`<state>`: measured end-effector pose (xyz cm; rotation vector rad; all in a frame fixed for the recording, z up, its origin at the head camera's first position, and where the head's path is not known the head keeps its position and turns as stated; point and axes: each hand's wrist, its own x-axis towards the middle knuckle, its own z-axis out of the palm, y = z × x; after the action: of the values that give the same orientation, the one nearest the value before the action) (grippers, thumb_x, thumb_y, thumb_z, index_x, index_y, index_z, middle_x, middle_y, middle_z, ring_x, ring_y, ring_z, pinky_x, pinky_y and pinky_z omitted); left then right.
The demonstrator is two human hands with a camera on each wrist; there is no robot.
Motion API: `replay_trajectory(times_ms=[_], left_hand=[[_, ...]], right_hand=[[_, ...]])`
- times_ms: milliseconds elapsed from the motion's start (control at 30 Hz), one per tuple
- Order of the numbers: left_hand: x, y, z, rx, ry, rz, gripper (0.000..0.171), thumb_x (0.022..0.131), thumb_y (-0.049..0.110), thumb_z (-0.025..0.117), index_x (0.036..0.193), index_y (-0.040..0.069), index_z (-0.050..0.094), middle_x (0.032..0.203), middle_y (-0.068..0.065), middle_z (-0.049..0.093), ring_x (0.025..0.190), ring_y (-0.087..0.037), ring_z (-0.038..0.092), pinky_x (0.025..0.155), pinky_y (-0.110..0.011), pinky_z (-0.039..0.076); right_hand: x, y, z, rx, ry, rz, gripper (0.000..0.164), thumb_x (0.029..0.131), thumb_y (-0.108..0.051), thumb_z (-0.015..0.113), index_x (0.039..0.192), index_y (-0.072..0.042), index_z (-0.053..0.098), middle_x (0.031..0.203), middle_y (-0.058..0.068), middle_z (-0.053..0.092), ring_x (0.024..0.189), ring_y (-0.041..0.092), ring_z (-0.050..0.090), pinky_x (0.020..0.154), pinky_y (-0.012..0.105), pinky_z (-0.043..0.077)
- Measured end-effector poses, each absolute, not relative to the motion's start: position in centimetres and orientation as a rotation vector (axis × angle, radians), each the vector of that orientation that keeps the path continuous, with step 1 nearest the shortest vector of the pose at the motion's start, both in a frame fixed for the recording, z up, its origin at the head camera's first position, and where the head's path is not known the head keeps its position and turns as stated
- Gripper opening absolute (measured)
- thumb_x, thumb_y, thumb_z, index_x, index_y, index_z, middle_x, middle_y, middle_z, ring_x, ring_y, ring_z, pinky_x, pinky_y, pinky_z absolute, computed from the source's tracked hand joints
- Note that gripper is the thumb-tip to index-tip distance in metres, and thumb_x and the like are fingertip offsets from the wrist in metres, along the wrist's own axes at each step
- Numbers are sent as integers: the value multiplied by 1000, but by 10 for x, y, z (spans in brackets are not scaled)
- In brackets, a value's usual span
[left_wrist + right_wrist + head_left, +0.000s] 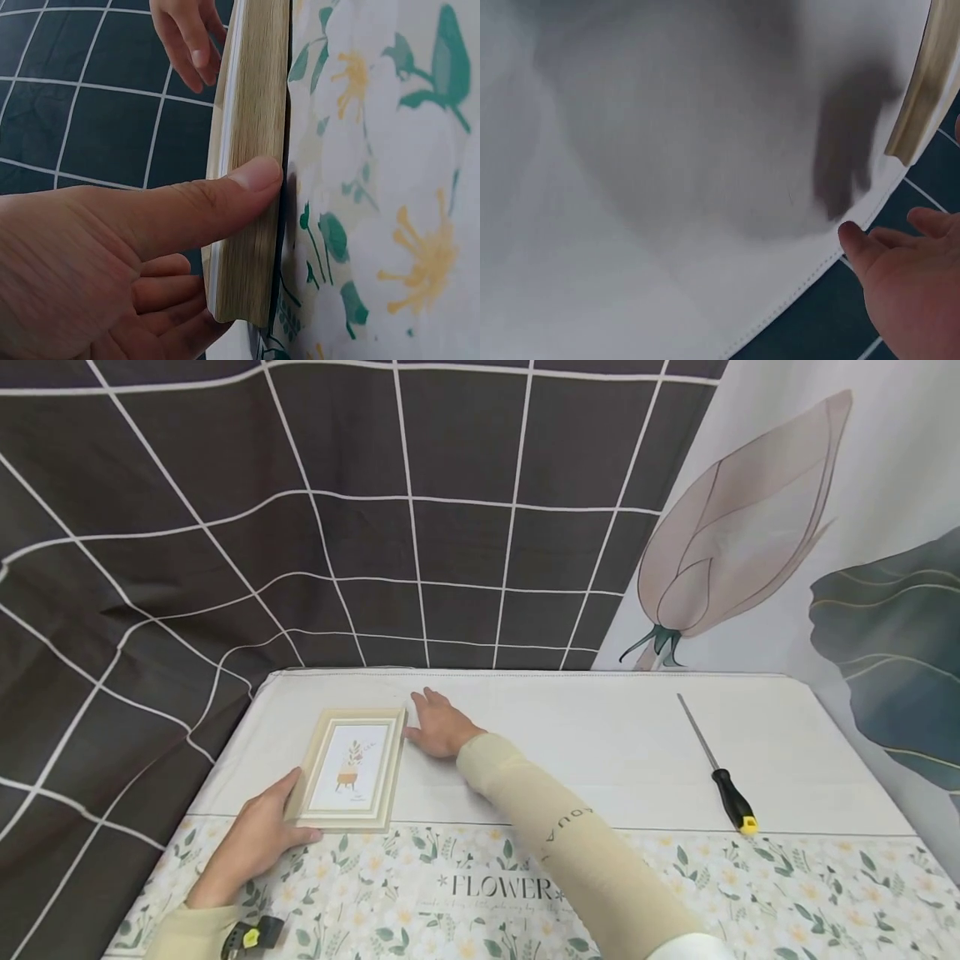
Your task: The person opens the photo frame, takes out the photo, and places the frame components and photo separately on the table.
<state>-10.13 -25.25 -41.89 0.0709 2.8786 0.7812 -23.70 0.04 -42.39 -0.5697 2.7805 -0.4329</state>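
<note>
A cream picture frame (397, 760) lies face up on the table at the left, with a print of a potted plant (348, 772) inside. My left hand (258, 835) holds its near left corner. In the left wrist view the thumb (255, 176) presses the frame's wood-grained side (259, 112), while the other fingers bend around the corner. Just right of the frame's far right part, my right hand (441, 725) hovers with fingers extended and grips nothing. The right wrist view shows this hand (911, 277) apart from the frame's end (922, 97).
A screwdriver (727, 789) with a black and yellow handle lies on the table's right side. The tablecloth (570, 760) is white at the back and floral with "FLOWER" lettering in front. Behind hang a dark grid-patterned curtain (465, 543) and a pale flower-printed one (750, 527).
</note>
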Motion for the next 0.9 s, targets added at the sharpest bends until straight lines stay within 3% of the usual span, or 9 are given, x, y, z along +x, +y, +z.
replay_trajectory(times_ms=[400, 900], left_hand=[[-98, -251, -419, 15, 2932, 699, 100, 64, 28, 81, 135, -18, 28, 130, -40, 37, 116, -54, 39, 92, -61, 35], [-95, -249, -421, 10, 2957, 699, 98, 64, 25, 82, 135, -18, 30, 129, -40, 38, 117, -53, 40, 93, -60, 35]], right_hand=[[-237, -2, -430, -676, 2712, -593, 57, 93, -28, 53, 142, -8, 35, 145, 6, 38, 137, 21, 27, 111, 33, 21], [-234, -14, -425, -675, 2680, -712, 50, 92, -19, 54, 139, -6, 41, 143, 6, 41, 134, 19, 33, 109, 32, 25]])
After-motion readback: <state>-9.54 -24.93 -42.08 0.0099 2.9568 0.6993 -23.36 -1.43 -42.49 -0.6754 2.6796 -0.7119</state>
